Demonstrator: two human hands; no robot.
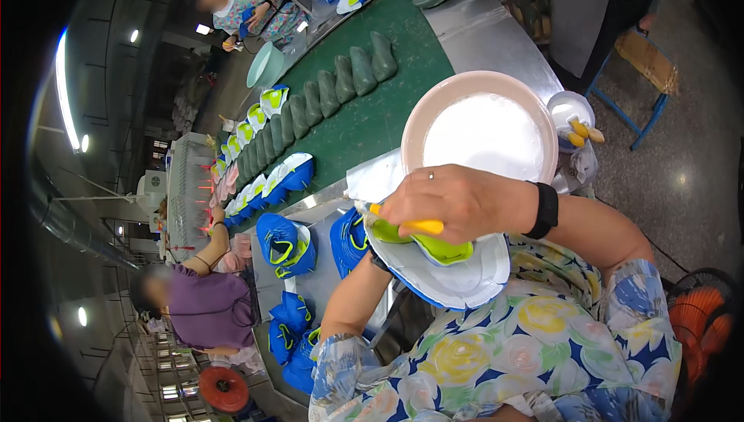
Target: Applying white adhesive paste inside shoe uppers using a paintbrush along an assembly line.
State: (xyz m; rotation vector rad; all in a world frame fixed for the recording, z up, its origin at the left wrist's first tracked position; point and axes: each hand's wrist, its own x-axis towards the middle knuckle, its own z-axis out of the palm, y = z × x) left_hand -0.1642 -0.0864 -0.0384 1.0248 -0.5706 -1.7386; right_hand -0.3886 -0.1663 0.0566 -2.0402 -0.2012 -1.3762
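Right of centre in the frame, the right hand [446,203], a ring on one finger and a dark band at the wrist, is closed around a yellow-handled brush [424,227]. The brush slants toward the left, its head near the upper-left end of a shoe upper [474,279]. That upper, white inside with lime-green lining and a blue edge, lies just below the middle of the frame, in front of the floral garment [511,348]. The left forearm [353,302] rises from the bottom of the frame to the upper's left side, where the left hand is hidden behind it, so its grip cannot be told.

Above the right hand, a pink basin [413,131] holds white liquid; just beside it, at right, a white tub [570,104] carries more yellow-handled brushes [577,132]. Left of the right hand, blue uppers [287,245] sit on a metal table [319,228]. In the upper middle, a green conveyor belt [415,42] bears a diagonal row of dark green shoe lasts [345,79], with white, lime and blue uppers [288,178] along both sides. One co-worker [209,306] in purple is at lower left, another [267,25] at upper left
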